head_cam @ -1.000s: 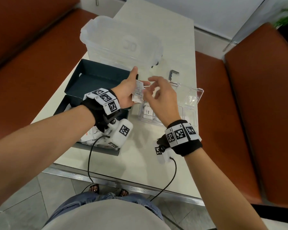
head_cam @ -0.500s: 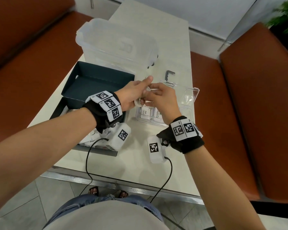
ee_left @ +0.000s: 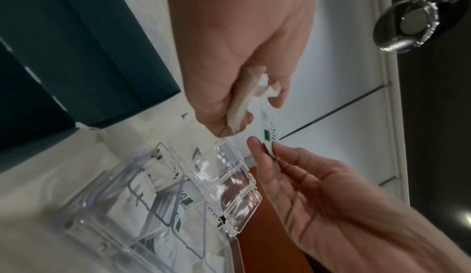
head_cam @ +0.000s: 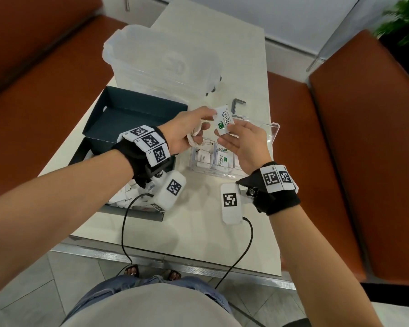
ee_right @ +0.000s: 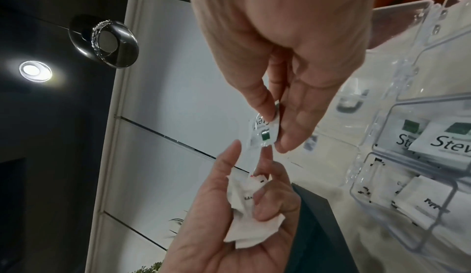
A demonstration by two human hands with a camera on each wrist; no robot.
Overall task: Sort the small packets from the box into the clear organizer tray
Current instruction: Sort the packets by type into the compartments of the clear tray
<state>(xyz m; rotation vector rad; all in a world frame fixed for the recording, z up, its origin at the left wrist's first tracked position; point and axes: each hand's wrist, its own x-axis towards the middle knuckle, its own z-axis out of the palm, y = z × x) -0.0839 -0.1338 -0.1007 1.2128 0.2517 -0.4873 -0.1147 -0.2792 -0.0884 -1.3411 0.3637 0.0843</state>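
From the head view, both hands meet above the pale table (head_cam: 198, 227), just over the far end of the clear organizer tray (head_cam: 213, 171). The right hand (head_cam: 243, 145) pinches a Stevia packet (head_cam: 223, 122) between thumb and fingertips, printed face up. The left hand (head_cam: 187, 133) curls its lower fingers round crumpled white packets (head_cam: 195, 138), while its thumb and forefinger reach to the Stevia packet's far left edge; whether they touch it is unclear here. The dark box (head_cam: 128, 114) lies at the left with its lid open and more white packets at its near end, largely hidden behind the left wrist. A translucent lidded tub (head_cam: 161, 62) stands at the far side, and a small metal key (head_cam: 237, 105) lies just beyond the tray. Rust-coloured benches (head_cam: 364, 149) flank the table on a tiled floor.

The left wrist view shows the packets (ee_left: 244, 100) edge-on in the left hand (ee_left: 237, 41), and the Stevia packet (ee_left: 267, 134) edge-on in the right hand's (ee_left: 318, 186) fingertips, above the tray's (ee_left: 178, 206) open lid. The tray's contents are blurred.

Only the right wrist view makes the tray's (ee_right: 413, 156) sorting legible: Stevia packets in one compartment, pepper packets in the next. It also shows the left hand's (ee_right: 242, 217) crumpled packets (ee_right: 252, 217) from the palm side, and the right hand (ee_right: 293, 55) pinching the Stevia packet (ee_right: 265, 130). A dark ceiling with a round lamp (ee_right: 35, 71) fills the left.
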